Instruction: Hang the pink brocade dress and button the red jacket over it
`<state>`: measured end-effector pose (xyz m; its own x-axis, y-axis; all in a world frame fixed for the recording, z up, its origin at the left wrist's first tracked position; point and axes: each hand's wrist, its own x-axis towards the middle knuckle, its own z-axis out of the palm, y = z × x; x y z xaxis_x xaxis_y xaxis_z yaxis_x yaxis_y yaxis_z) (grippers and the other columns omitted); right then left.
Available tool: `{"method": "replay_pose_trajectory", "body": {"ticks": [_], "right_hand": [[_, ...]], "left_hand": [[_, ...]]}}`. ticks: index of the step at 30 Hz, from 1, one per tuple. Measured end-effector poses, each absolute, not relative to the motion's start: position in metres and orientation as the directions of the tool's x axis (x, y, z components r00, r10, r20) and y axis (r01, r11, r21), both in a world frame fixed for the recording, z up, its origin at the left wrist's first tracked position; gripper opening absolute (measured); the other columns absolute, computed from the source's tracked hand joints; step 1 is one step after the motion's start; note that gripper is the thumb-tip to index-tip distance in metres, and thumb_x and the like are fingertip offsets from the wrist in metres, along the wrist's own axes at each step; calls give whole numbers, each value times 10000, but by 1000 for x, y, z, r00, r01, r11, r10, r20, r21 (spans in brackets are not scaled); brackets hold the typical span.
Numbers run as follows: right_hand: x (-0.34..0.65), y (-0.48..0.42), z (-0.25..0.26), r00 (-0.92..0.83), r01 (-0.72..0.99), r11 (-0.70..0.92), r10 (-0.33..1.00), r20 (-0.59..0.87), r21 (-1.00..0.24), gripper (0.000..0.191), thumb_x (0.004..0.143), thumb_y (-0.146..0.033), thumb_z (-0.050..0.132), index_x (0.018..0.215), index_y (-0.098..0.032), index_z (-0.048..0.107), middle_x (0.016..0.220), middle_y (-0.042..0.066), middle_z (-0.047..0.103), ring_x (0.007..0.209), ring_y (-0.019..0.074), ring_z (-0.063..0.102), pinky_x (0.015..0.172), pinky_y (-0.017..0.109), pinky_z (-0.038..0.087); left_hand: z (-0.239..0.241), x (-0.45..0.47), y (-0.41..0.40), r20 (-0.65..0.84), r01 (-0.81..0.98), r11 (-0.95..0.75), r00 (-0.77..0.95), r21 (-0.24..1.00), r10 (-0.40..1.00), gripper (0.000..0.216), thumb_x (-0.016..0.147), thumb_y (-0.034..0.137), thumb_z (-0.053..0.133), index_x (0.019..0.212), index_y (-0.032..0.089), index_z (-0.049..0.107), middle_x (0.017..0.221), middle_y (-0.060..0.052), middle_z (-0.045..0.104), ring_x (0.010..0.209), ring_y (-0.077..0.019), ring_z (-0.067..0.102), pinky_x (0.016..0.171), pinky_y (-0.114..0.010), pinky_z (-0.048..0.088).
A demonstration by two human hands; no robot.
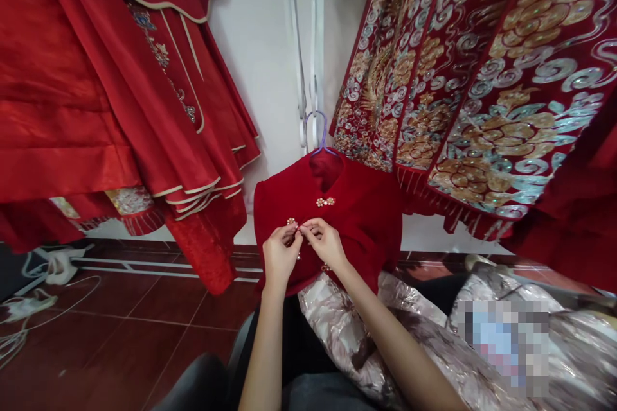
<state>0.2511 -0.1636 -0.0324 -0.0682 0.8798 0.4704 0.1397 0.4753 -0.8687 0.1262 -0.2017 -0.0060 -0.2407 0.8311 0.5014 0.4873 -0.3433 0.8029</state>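
A red jacket [371,199] hangs in front of me on a purple hanger [322,131]. One ornate gold and pearl clasp [326,202] sits fastened below its neckline. Lower down, my left hand [281,253] pinches at a flower-shaped clasp piece [291,221] on the jacket front. My right hand [325,243] meets it there, thumb and forefinger pressed together, fingertips almost touching the left ones. What lies between the fingertips is mostly hidden, but it appears to be part of that clasp. Another clasp piece [326,268] shows under my right wrist.
Red embroidered garments [159,77] hang at left, and a sequined, fringed one [463,90] at right. White straps [315,26] run down the wall to the hanger. Shiny pale fabric [337,318] drapes over my lap and rightward. White cables [29,314] lie on the tiled floor [130,347].
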Motion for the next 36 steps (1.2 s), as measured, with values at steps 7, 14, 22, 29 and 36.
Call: {"method": "replay_pose_trajectory", "body": {"ticks": [7,14,22,29,36], "right_hand": [[249,-164,-30,-48,166,465,884,464,-869,301,844,-478,571,894,-185,618,850,51,697,728,156,657,682,263,543],[244,-162,-31,-30,225,496,864,503,-839,250,842,-425,578,873,-178,595,813,48,656,702,145,621,653,253,524],[295,-187,-9,-392,88,392,859,330,-916,219,870,-299,512,1044,-194,592,992,59,666,908,151,643,817,295,518],[338,-210,0,-475,527,335,878,56,-781,140,754,-267,665,845,-174,615,734,22,666,666,142,621,618,246,466],[316,-203,-20,-432,592,260,901,-28,-763,238,576,-157,770,764,-163,624,683,21,676,653,159,640,583,230,457]], "left_hand": [[-13,123,-200,525,554,-334,-227,762,820,190,820,262,603,951,174,709,925,-53,710,777,-155,698,773,-274,556],[-16,122,-198,486,483,-338,-220,807,846,159,843,224,557,932,165,675,956,-67,697,835,-158,687,814,-284,541],[-6,99,-211,348,415,-278,-102,866,932,243,847,190,493,1084,156,534,1055,-113,622,858,-160,662,748,-300,551],[19,83,-248,81,524,-240,308,817,948,149,795,194,554,917,153,630,863,-60,682,788,-148,649,754,-269,526],[15,94,-243,-31,576,-147,287,804,957,228,723,104,570,926,100,675,872,-104,726,833,-174,685,797,-279,523]]}}
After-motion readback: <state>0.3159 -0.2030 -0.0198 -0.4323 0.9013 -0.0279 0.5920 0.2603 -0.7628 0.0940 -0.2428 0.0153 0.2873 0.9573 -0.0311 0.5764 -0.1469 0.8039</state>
